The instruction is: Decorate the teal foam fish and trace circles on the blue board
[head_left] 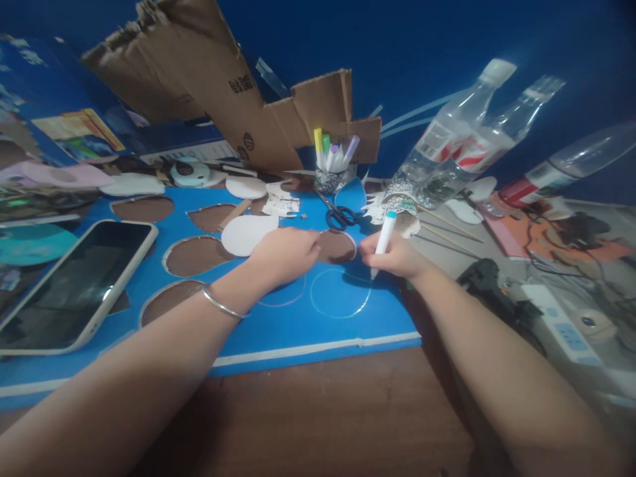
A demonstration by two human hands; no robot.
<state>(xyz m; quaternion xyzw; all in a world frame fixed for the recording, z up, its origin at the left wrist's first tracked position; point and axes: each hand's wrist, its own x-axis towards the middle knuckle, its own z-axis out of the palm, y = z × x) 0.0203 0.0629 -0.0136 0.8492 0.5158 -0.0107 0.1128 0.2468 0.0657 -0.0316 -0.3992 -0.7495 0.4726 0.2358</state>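
Observation:
A white marker with a teal end [386,233] is held upright in my right hand [400,256], its lower tip at the edge of a pale circle outline [340,293]. That outline is drawn on a blue board [298,331] with several teardrop and round holes. My left hand [287,254] is curled on the board beside a round hole [336,246]; whatever its closed fingers hold, if anything, is hidden. Behind its wrist lies a white oval cutout [243,233]. Part of a purple outline [283,301] shows below the left hand.
Black scissors [340,215] and a cup of markers [330,175] stand behind the hands. A phone [74,285] lies at left on the board. Plastic bottles [447,146], wooden sticks [452,225] and a power strip [561,324] are on the right. Torn cardboard [199,59] leans behind.

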